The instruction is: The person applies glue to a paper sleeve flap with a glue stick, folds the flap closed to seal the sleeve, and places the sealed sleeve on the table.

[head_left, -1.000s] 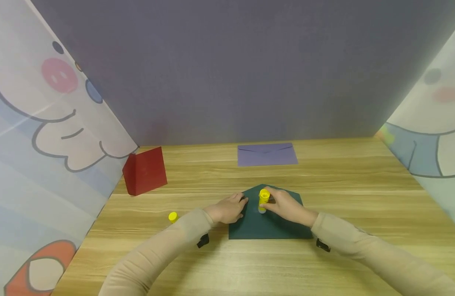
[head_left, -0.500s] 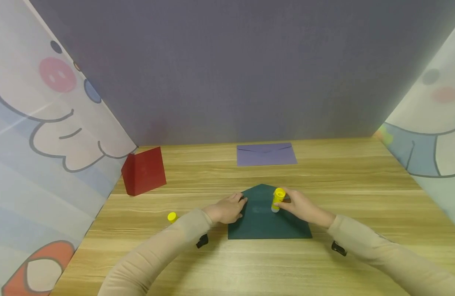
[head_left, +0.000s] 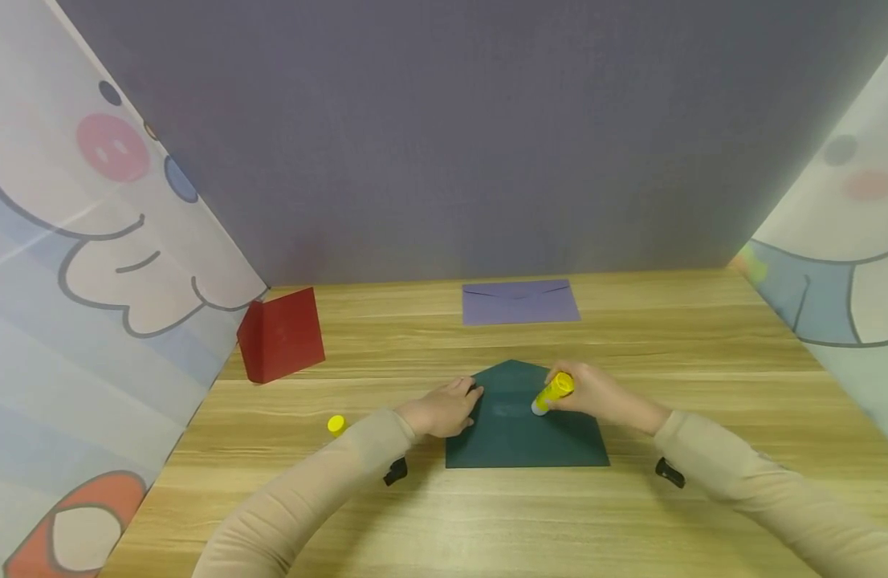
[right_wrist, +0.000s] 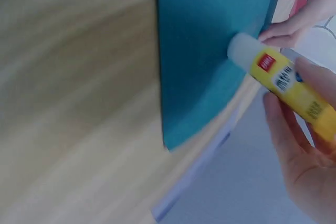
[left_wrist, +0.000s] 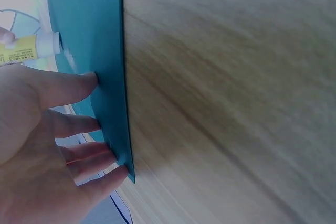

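A dark green envelope [head_left: 519,440] lies on the wooden table with its pointed flap facing the far side. My left hand [head_left: 444,408] rests on its left part, and in the left wrist view the fingertips press down on the paper with the fingers spread. My right hand [head_left: 596,393] grips a yellow glue stick [head_left: 556,389], tilted, with its pale end down at the envelope's middle right. In the right wrist view the glue stick [right_wrist: 289,82] shows its label, thumb and fingers around the barrel. A yellow cap [head_left: 336,425] stands left of my left forearm.
A purple envelope [head_left: 521,303] lies at the back of the table [head_left: 386,337]. A folded red envelope [head_left: 285,337] is at the far left beside the patterned side wall [head_left: 162,281]. A grey panel [head_left: 487,144] rises behind the table.
My right hand has moved right across the green envelope with the glue stick, which has gone from nearly upright to tilted. My left hand has stayed in place.
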A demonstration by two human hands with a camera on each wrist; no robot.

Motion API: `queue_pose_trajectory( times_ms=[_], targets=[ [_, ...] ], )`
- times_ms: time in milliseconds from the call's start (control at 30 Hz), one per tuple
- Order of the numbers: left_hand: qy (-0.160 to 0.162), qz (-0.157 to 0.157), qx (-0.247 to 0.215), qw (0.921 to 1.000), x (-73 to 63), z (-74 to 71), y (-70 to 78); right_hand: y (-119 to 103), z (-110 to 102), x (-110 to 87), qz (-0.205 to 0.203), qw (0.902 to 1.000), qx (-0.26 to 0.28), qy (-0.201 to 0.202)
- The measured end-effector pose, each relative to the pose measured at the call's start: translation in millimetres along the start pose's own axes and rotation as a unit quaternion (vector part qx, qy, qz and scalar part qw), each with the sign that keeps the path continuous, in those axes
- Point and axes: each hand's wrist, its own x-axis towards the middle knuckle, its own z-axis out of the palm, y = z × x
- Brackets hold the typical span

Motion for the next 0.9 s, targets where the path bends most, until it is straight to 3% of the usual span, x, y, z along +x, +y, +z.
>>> queue_pose_trajectory(
  times_ms=[100, 200, 300, 433, 500, 600, 767, 833, 900],
  targets=[
    [-0.001, -0.001, -0.002, 1.0000, 0.2, 0.2, 0.0, -2, -6, -1.5, -0.051, 0.9969, -0.058, -0.014],
    [-0.001, -0.003, -0.004, 1.0000, 0.2, 0.2, -0.1, -4, -11, -4.9, -0.100, 0.9849, -0.139, -0.029],
    [0.000, -0.004, -0.003, 1.0000, 0.3, 0.1, -0.2, -6, -12, -9.0, -0.136, 0.9639, -0.227, -0.035],
    [0.000, -0.005, 0.001, 1.0000, 0.6, 0.3, 0.1, -3, -7, -12.4, -0.195, 0.9243, -0.328, -0.005],
    [-0.001, -0.005, 0.002, 1.0000, 0.4, 0.0, 0.4, -2, -4, -13.5, -0.217, 0.9062, -0.363, 0.017],
    [-0.002, -0.005, 0.004, 1.0000, -0.2, -1.0, 1.0, 0, 0, -14.9, -0.231, 0.8897, -0.391, 0.044],
    [-0.002, -0.004, 0.008, 1.0000, -1.5, -3.1, 2.7, 0, 5, -17.9, -0.232, 0.8714, -0.427, 0.068],
    [0.000, -0.003, 0.008, 1.0000, -1.6, -3.6, 3.0, 1, 6, -19.9, -0.227, 0.8684, -0.435, 0.072],
    [0.004, -0.001, 0.006, 1.0000, -1.7, -3.7, 3.1, 2, 7, -21.7, -0.218, 0.8722, -0.431, 0.076]
  ],
)
